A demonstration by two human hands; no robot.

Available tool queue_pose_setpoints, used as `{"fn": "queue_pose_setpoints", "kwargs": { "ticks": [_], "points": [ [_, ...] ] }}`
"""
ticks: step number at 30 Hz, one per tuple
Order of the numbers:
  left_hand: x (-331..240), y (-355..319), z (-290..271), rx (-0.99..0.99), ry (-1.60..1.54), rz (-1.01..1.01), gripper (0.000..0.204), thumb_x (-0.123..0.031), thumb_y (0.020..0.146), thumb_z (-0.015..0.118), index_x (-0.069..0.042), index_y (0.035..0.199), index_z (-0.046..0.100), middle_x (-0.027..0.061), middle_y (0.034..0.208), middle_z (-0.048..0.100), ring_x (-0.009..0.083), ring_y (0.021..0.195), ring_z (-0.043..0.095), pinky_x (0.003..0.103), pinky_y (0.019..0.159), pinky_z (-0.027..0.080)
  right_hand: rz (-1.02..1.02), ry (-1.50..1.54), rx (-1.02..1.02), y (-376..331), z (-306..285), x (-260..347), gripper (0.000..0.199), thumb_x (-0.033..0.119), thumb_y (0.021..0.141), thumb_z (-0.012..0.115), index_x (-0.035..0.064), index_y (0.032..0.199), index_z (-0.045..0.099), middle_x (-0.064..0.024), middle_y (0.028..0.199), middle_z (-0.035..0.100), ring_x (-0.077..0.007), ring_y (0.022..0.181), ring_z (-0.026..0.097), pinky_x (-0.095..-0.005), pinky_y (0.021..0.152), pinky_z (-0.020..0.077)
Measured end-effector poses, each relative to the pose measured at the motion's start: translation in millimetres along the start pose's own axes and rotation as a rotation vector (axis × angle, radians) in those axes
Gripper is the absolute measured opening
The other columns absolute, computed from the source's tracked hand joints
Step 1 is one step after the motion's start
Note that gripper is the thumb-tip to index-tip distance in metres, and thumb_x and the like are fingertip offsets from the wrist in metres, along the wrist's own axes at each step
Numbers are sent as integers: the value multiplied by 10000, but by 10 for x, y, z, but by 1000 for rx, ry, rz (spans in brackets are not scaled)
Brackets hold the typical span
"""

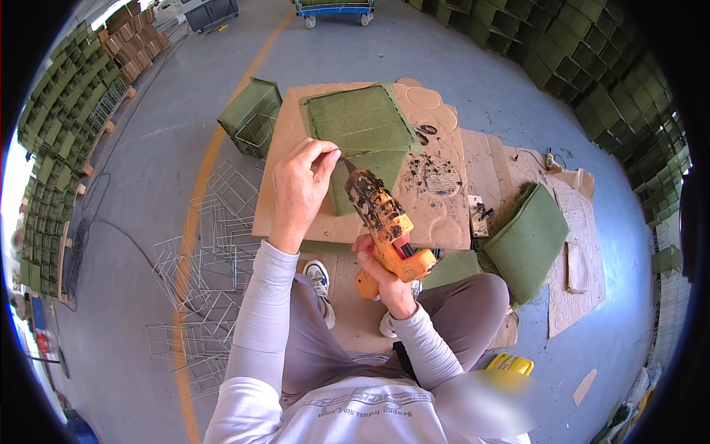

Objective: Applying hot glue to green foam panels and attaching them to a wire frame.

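My right hand (388,280) grips an orange hot glue gun (384,218), its front half crusted with dark, burnt-looking residue. The gun's nozzle points up and left, close to the green felt panels (359,118) lying on a cardboard-topped work surface (288,159). Thin straight lines, perhaps wire, cross the felt. Just left of the nozzle, my left hand (299,181) has thumb and forefinger pinched together at the felt's near left part. What sits between those fingertips is too small to make out.
Wire frames (211,259) lie heaped on the floor at left, below a green felt box (251,111). Dark glue scraps (436,174) litter the cardboard. Folded green felt (526,240) rests at right. Green boxes are stacked along both sides. A blue cart (335,9) stands far ahead.
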State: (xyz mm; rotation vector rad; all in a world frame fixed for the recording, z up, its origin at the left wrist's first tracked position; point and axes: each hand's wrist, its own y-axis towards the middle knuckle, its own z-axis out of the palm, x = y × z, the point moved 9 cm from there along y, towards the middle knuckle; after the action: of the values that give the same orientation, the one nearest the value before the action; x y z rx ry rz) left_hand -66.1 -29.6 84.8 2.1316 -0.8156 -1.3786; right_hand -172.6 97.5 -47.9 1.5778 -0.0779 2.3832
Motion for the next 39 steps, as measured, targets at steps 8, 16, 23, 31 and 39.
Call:
{"fn": "queue_pose_setpoints", "kwargs": {
  "ticks": [8,16,23,31,39],
  "points": [
    [18,1,13,-8,10,4,70,-38,794,649,11,825,610,99,742,603,216,636,599,292,585,470,-11,-13,-25,3,-41,4,135,44,829,612,31,939,536,-28,907,552,-114,871,511,-265,804,419],
    [1,4,2,-8,8,-2,74,-50,802,645,11,822,607,95,738,600,206,636,594,284,581,469,0,14,-23,5,-33,-5,142,47,827,622,32,944,542,-27,906,548,-116,871,513,-261,794,421],
    [8,-2,-12,-9,8,1,75,-51,808,643,12,825,606,96,740,601,205,632,597,282,572,471,-36,3,-46,6,-40,26,122,53,830,618,25,922,544,-21,872,551,-116,835,519,-262,776,428],
    [11,-9,-11,-13,-9,-5,70,-31,801,645,18,823,601,100,738,600,199,630,595,280,563,470,3,25,-46,-2,-9,-1,122,44,823,618,27,915,540,-18,861,551,-107,824,516,-257,764,428],
    [9,6,13,-25,-8,1,73,-37,794,651,11,820,603,95,737,597,204,635,594,287,577,464,5,33,-78,7,-109,18,157,16,808,631,23,934,537,-29,873,559,-115,828,528,-259,766,434]
  ]
}}
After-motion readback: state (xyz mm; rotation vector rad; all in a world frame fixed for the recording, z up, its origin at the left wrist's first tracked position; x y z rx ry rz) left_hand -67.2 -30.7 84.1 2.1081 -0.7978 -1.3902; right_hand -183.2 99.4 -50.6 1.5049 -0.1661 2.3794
